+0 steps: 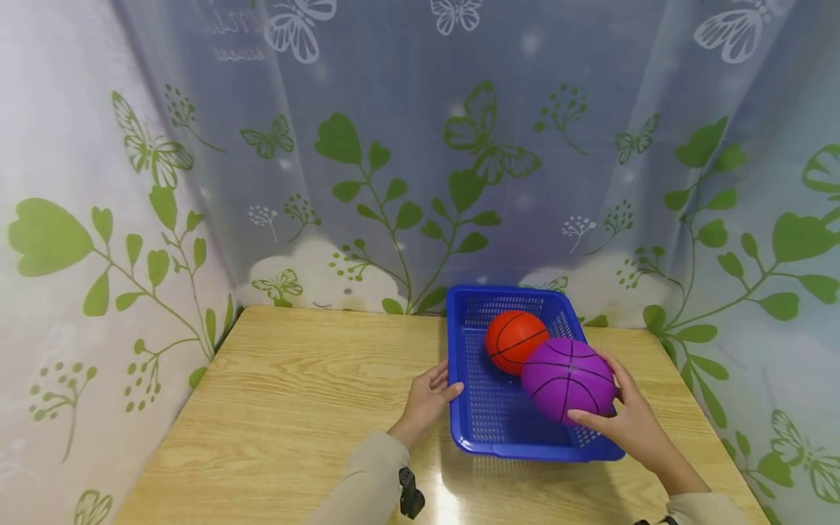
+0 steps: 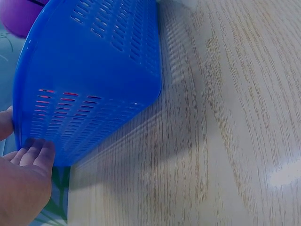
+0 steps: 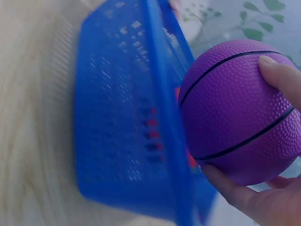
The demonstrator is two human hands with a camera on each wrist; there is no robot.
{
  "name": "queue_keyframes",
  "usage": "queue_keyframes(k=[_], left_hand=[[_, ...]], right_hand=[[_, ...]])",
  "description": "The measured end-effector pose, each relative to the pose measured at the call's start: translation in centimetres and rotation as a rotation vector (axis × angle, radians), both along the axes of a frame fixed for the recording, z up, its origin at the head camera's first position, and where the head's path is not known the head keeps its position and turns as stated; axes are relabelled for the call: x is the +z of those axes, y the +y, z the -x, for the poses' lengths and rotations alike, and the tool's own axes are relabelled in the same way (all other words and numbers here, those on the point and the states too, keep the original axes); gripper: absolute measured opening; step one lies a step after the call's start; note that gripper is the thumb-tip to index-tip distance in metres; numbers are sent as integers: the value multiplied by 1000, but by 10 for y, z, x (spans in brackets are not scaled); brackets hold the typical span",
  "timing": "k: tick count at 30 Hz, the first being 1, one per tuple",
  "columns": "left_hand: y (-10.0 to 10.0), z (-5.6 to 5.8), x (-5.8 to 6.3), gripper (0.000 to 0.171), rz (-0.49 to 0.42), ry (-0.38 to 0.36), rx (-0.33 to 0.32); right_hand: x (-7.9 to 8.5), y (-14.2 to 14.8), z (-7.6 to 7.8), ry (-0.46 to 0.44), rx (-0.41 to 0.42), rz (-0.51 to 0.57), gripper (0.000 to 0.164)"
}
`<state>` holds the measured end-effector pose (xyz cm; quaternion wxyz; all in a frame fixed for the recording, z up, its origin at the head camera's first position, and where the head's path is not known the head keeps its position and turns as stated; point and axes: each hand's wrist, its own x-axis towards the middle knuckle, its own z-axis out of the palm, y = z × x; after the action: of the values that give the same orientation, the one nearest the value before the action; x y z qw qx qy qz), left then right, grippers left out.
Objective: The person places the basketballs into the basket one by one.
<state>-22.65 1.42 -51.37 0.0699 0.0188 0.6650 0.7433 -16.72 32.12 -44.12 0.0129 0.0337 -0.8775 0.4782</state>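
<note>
A purple ball with black basketball lines (image 1: pixel 568 380) is in my right hand (image 1: pixel 639 430), thumb and fingers spread round its side. It is over the right part of a blue plastic basket (image 1: pixel 462 430), overlapping the basket's right rim in the head view. In the right wrist view the purple ball (image 3: pixel 235 113) shows above the rim. Inside the basket lies an orange-red ball (image 1: pixel 516 341) with the same black lines, partly covered by the purple one. My left hand (image 1: pixel 426 401) holds the basket's left rim, thumb over the edge and fingers against the perforated outer wall (image 2: pixel 89 113).
The basket stands on a light wood-grain table (image 1: pixel 315 394), near its back edge. Behind and at both sides hangs a curtain (image 1: pixel 394 240) printed with green leaves and butterflies. A small black device (image 1: pixel 410 494) is on the left wrist.
</note>
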Motion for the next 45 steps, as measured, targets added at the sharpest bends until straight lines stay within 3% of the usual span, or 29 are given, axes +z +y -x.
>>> queue_keyframes(k=[8,16,19,25,29,40,45], left_hand=[[0,-1,-1,56,3,12,-1],[2,-3,-1,56,-9,10,-6],[2,-4,-2,56,-16,26,-7],[1,-4,-2,57,-29,36,-16],[1,-4,-2,56,-37,38,-22],[1,-2,-2,56,-40,32,-20],[-3,-1,2,57,19,36,-29]], right_hand=[[-29,-25,4,-32,89,31,98],[-48,-35,7,118,179,-148,94],[-50,-34,9,108,184,-162,91],[-48,-31,13,-18,174,-105,89],[-47,-30,14,-54,178,-94,91],[-45,-32,15,-61,191,-92,92],[-44,-36,17,-15,202,-145,91]])
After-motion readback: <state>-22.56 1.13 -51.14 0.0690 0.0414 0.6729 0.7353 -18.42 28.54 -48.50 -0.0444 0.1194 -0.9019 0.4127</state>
